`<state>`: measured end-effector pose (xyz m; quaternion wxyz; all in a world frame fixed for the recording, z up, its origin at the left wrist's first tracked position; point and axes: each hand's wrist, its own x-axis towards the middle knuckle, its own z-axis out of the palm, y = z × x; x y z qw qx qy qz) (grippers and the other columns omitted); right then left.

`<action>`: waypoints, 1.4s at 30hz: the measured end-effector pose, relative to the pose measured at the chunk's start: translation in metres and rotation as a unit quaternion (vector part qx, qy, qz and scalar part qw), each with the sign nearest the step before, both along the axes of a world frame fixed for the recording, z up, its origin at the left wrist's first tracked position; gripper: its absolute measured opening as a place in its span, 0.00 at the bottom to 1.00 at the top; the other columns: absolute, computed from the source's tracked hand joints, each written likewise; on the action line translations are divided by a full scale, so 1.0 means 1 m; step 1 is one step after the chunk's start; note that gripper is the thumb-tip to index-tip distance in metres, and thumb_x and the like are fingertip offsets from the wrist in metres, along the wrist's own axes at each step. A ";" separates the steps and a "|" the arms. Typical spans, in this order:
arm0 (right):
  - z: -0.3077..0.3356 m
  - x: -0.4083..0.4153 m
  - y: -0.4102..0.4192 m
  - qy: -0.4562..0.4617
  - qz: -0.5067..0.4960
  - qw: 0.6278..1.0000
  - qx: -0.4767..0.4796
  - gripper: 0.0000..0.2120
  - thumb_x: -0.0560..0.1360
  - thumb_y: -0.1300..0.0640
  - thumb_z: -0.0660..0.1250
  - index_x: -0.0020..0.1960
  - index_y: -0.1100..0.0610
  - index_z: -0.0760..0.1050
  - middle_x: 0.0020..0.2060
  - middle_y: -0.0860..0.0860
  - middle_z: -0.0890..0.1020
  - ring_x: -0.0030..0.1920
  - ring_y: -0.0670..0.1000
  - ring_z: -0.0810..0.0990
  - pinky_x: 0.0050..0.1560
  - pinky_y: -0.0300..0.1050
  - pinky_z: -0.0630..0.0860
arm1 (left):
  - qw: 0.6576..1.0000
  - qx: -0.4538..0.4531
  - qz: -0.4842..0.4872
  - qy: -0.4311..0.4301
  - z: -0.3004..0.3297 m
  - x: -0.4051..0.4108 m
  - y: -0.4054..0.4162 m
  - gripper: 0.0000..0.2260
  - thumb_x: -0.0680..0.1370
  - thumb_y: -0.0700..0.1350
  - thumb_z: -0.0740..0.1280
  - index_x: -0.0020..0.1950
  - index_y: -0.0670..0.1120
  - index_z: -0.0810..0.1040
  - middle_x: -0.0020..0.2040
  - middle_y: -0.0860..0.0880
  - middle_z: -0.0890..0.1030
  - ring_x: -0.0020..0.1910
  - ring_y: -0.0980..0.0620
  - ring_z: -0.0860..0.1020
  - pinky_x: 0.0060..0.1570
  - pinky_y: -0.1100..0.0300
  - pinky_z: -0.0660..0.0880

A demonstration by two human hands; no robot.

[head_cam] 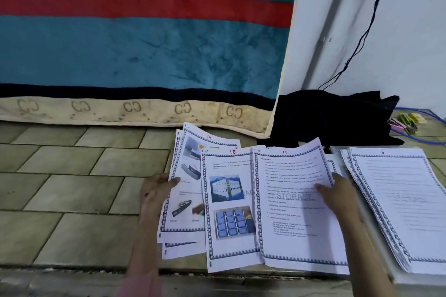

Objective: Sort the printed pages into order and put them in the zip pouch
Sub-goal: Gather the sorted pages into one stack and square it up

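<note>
I hold a fan of printed pages with patterned borders above the tiled floor. My left hand grips the left part of the fan: the page marked 14 and the sheets under it. My right hand pinches the page marked 11 at its right edge. The page marked 15, with colour pictures, lies between them. At the right a separate stack of pages rests on a clear flat pouch, of which only the edge shows.
A mattress under a teal blanket with a red stripe stands behind the pages. A black cloth lies at the back right, with a black cable on the white wall and coloured small items beside blue cords.
</note>
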<state>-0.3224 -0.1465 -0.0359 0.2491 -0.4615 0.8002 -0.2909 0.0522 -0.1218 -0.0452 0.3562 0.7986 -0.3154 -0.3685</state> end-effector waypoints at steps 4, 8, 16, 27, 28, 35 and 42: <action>0.001 0.048 0.006 0.211 0.025 0.974 -0.082 0.27 0.76 0.58 0.65 0.72 0.60 0.61 0.65 0.61 0.72 0.66 0.60 0.69 0.65 0.56 0.67 | 1.000 -0.016 0.010 0.021 0.007 -0.012 0.003 0.19 0.66 0.43 0.78 0.53 0.38 0.79 0.52 0.40 0.83 0.45 0.47 0.80 0.46 0.60 0.73; -0.001 0.143 0.030 0.146 0.370 0.910 -0.120 0.23 0.80 0.45 0.50 0.73 0.49 0.61 0.73 0.50 0.65 0.75 0.51 0.58 0.73 0.47 0.48 | 0.996 -0.031 0.006 0.088 0.012 -0.021 0.007 0.16 0.73 0.48 0.71 0.55 0.37 0.79 0.49 0.41 0.82 0.45 0.45 0.80 0.48 0.58 0.75; -0.067 0.188 0.035 0.201 0.521 0.828 -0.041 0.39 0.67 0.31 0.27 0.75 0.39 0.47 0.77 0.43 0.45 0.71 0.48 0.30 0.71 0.56 0.29 | 0.984 -0.070 0.094 0.135 0.007 0.017 0.033 0.11 0.79 0.47 0.63 0.49 0.39 0.79 0.50 0.37 0.82 0.46 0.39 0.82 0.54 0.43 0.77; -0.055 0.190 0.035 0.188 0.524 0.830 -0.015 0.36 0.69 0.34 0.29 0.75 0.41 0.48 0.77 0.44 0.46 0.76 0.49 0.38 0.71 0.53 0.30 | 0.971 -0.131 0.167 -0.109 0.098 0.032 0.046 0.17 0.81 0.45 0.59 0.59 0.33 0.76 0.56 0.32 0.79 0.55 0.35 0.77 0.50 0.51 0.71; -0.052 0.190 0.034 0.155 0.523 0.838 -0.012 0.32 0.74 0.36 0.34 0.75 0.42 0.51 0.77 0.45 0.49 0.77 0.49 0.40 0.72 0.52 0.32 | 0.965 -0.151 0.167 -0.133 0.115 0.028 0.048 0.17 0.81 0.46 0.58 0.60 0.34 0.76 0.57 0.33 0.78 0.56 0.35 0.76 0.50 0.51 0.70; -0.022 0.156 0.018 0.127 0.140 0.977 -0.098 0.23 0.73 0.49 0.64 0.65 0.57 0.69 0.61 0.57 0.71 0.62 0.59 0.68 0.58 0.55 0.70 | 0.934 -0.290 0.078 -0.192 0.180 -0.013 0.051 0.12 0.81 0.48 0.58 0.53 0.46 0.79 0.44 0.49 0.76 0.44 0.51 0.74 0.43 0.64 0.63; -0.019 0.109 0.007 0.065 0.130 0.989 0.019 0.09 0.74 0.57 0.64 0.51 0.60 0.75 0.46 0.58 0.78 0.52 0.58 0.75 0.47 0.47 0.73 | 0.931 -0.324 0.014 -0.170 0.191 -0.041 0.037 0.11 0.80 0.49 0.59 0.49 0.47 0.80 0.44 0.47 0.79 0.43 0.48 0.75 0.48 0.59 0.69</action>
